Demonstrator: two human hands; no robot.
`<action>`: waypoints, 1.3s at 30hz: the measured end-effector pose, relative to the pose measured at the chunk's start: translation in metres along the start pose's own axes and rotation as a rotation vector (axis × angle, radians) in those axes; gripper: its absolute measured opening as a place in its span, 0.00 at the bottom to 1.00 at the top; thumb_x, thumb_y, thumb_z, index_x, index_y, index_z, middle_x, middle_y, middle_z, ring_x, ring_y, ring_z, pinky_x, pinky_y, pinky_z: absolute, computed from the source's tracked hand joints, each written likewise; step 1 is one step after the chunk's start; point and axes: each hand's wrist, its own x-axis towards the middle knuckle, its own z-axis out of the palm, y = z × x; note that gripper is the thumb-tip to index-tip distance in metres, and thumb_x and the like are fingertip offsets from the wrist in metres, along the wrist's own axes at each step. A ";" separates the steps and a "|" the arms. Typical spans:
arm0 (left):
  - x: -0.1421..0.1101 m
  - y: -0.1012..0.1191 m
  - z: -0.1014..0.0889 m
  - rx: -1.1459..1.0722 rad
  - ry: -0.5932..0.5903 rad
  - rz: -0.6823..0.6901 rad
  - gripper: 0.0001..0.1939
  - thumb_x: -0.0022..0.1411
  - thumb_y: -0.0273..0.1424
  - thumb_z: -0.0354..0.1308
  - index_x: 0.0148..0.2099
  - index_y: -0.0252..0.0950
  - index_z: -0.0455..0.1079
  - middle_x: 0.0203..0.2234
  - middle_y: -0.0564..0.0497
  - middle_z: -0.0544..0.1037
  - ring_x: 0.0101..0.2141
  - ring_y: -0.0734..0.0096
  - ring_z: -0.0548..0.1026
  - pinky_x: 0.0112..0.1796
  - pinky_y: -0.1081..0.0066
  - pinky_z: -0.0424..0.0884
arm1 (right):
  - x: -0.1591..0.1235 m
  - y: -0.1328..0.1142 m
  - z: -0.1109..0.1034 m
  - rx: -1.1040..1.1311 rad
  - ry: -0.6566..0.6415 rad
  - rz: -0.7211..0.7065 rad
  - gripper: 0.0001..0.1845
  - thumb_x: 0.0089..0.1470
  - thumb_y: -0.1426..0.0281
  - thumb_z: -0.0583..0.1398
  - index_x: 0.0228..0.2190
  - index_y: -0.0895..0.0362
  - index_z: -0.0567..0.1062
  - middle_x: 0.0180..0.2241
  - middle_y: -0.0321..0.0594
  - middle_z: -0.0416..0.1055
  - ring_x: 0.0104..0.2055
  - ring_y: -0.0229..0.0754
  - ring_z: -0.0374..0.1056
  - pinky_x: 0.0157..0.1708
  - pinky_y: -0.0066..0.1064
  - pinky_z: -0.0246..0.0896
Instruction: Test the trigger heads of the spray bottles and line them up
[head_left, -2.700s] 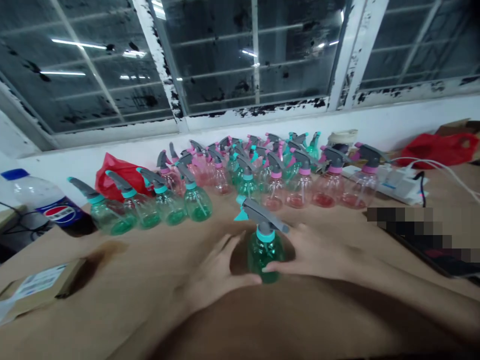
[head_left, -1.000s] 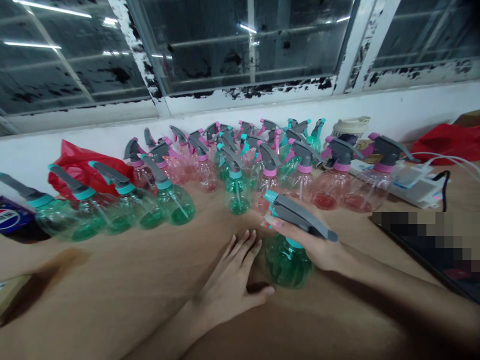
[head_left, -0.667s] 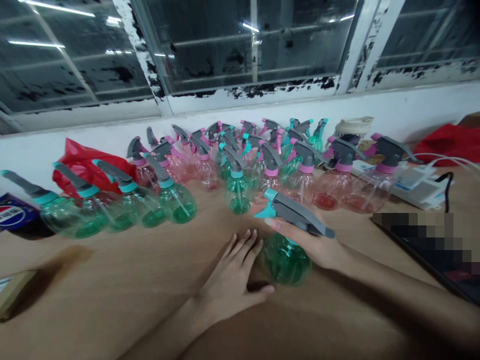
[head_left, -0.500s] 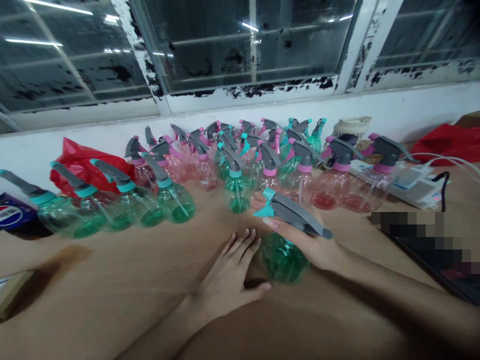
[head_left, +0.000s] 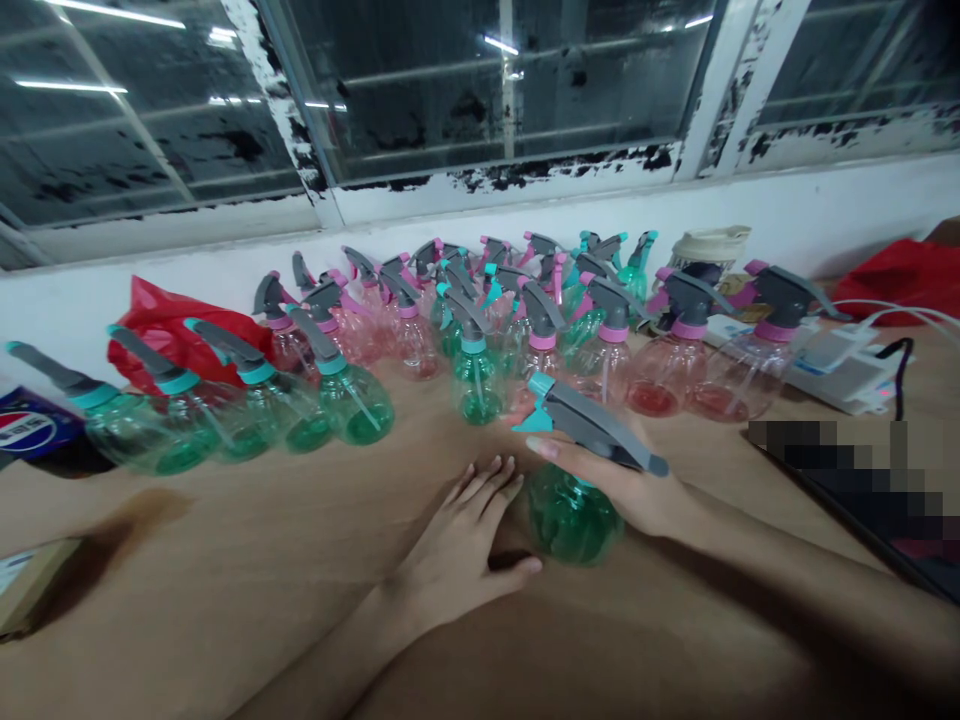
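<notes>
My right hand is closed around the neck of a green spray bottle with a grey and turquoise trigger head. Its thumb lies along the near side of the head, and the other fingers are mostly hidden behind it. My left hand rests flat on the wooden table, fingers spread, just left of that bottle and holding nothing. Beyond both hands stands another green spray bottle. A row of green spray bottles extends to the left, and pink spray bottles stand at the right.
More spray bottles crowd toward the window wall. Red plastic bags lie at the back left and far right. A Pepsi bottle lies at the left edge, above a small box. At the right are a white power strip and a dark, partly blurred-out device.
The view has shifted very slightly. Both hands and the held spray bottle stay in nearly the same place.
</notes>
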 end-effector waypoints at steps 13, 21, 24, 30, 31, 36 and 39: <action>-0.002 -0.002 0.002 0.004 0.004 0.012 0.41 0.60 0.50 0.54 0.65 0.30 0.50 0.64 0.39 0.53 0.63 0.56 0.50 0.60 0.55 0.50 | -0.003 0.002 -0.001 -0.134 0.046 -0.014 0.10 0.54 0.61 0.60 0.36 0.52 0.75 0.31 0.35 0.73 0.32 0.38 0.68 0.35 0.32 0.64; -0.001 -0.001 0.000 0.015 0.018 0.025 0.40 0.61 0.51 0.52 0.66 0.31 0.49 0.64 0.41 0.54 0.63 0.57 0.51 0.60 0.55 0.50 | -0.003 0.001 -0.001 -0.207 0.076 -0.058 0.13 0.53 0.64 0.59 0.21 0.53 0.63 0.21 0.30 0.56 0.24 0.35 0.54 0.24 0.30 0.52; 0.000 -0.001 0.000 0.013 0.013 0.027 0.40 0.61 0.50 0.53 0.65 0.30 0.50 0.63 0.41 0.55 0.63 0.57 0.51 0.60 0.54 0.49 | -0.002 0.001 -0.002 -0.167 0.066 -0.065 0.13 0.53 0.65 0.59 0.21 0.53 0.61 0.22 0.30 0.57 0.24 0.35 0.55 0.25 0.30 0.53; 0.000 -0.001 0.000 0.006 0.028 0.026 0.39 0.61 0.50 0.52 0.65 0.31 0.50 0.64 0.42 0.54 0.63 0.57 0.51 0.60 0.54 0.49 | -0.002 0.002 -0.002 -0.144 0.055 -0.076 0.08 0.50 0.72 0.58 0.24 0.53 0.63 0.22 0.28 0.57 0.23 0.34 0.54 0.25 0.29 0.53; 0.000 -0.001 0.000 0.007 0.024 0.026 0.39 0.61 0.50 0.52 0.65 0.31 0.51 0.64 0.42 0.54 0.63 0.57 0.51 0.60 0.55 0.48 | -0.002 0.002 -0.003 -0.146 0.046 -0.074 0.08 0.50 0.73 0.58 0.24 0.53 0.63 0.21 0.28 0.56 0.23 0.34 0.53 0.24 0.29 0.52; -0.001 -0.002 0.002 0.036 0.027 0.030 0.39 0.61 0.50 0.52 0.65 0.30 0.50 0.64 0.42 0.54 0.63 0.58 0.50 0.61 0.56 0.47 | -0.002 0.005 -0.004 -0.134 0.054 -0.034 0.04 0.49 0.71 0.60 0.25 0.53 0.67 0.23 0.29 0.60 0.25 0.35 0.58 0.27 0.29 0.54; -0.001 -0.002 0.003 0.034 0.036 0.029 0.39 0.61 0.50 0.53 0.65 0.30 0.50 0.64 0.42 0.55 0.63 0.58 0.52 0.61 0.56 0.48 | -0.002 0.003 -0.003 -0.071 0.038 -0.009 0.02 0.49 0.71 0.60 0.28 0.53 0.70 0.29 0.32 0.68 0.30 0.37 0.64 0.31 0.30 0.58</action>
